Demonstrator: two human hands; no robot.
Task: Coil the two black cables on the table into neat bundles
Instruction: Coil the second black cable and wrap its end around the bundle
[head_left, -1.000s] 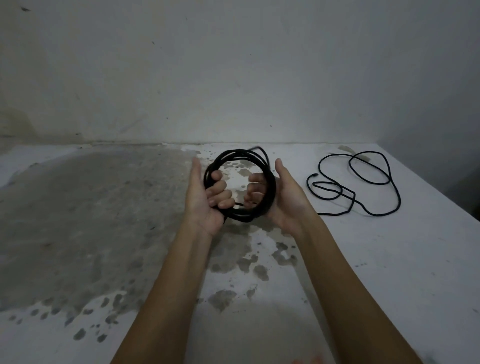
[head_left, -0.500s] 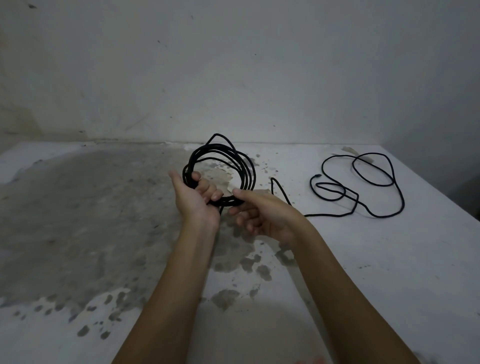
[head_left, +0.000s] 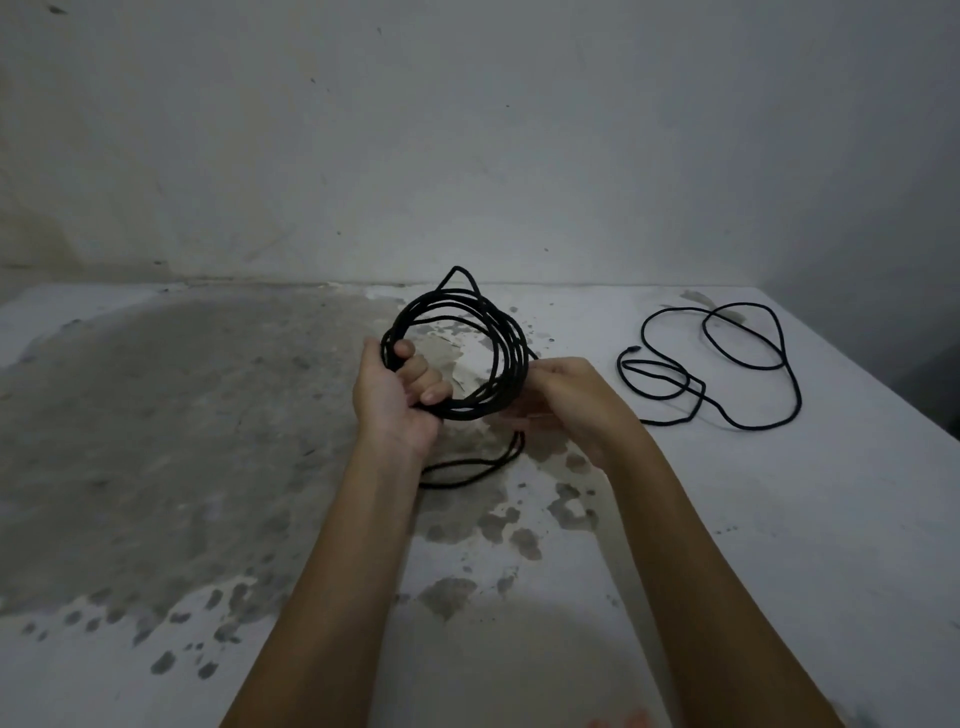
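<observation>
left hand (head_left: 395, 400) gripping coil (head_left: 511, 338) | right hand (head_left: 576, 400) shifting up, pinching coil's side | tail (head_left: 467, 480) wrap probably beginning | other cable (head_left: 753, 427) waiting, table's (head_left: 779, 519) right edge

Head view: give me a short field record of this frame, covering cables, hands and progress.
coil: black cable looped into a ring, held above the table
left hand: grips the coil's lower left, fingers through the ring
right hand: holds the coil's lower right
tail: slack strand drooping below the coil, not yet wound in
second cable: lies loose and uncoiled on the table, right of both hands, untouched
progress: first bundle unfinished; second not started
</observation>
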